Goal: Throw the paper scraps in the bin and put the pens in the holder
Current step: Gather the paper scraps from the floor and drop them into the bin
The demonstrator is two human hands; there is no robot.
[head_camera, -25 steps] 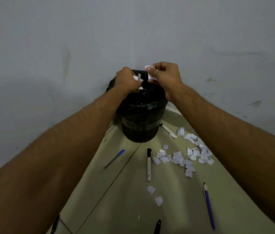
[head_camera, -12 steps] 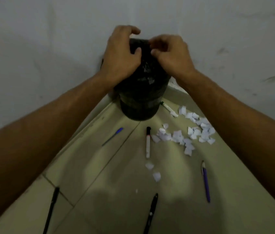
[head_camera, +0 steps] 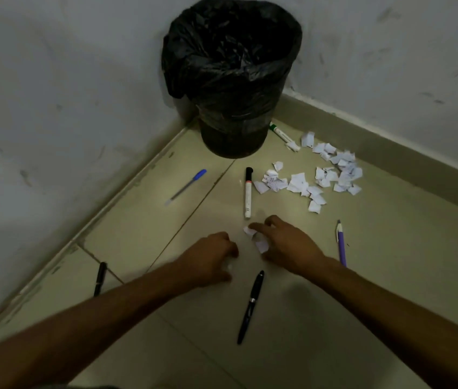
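Both hands work low on the floor: right hand fingers pinch 2 scraps for the bin; left hand fingers curled, contents unclear.

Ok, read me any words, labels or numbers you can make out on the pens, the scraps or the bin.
None can be read.
White marker with black cap: small dark print on the barrel, too small.
Torn white paper scraps: faint marks, blurred.
Black bag-lined bin: no text visible.
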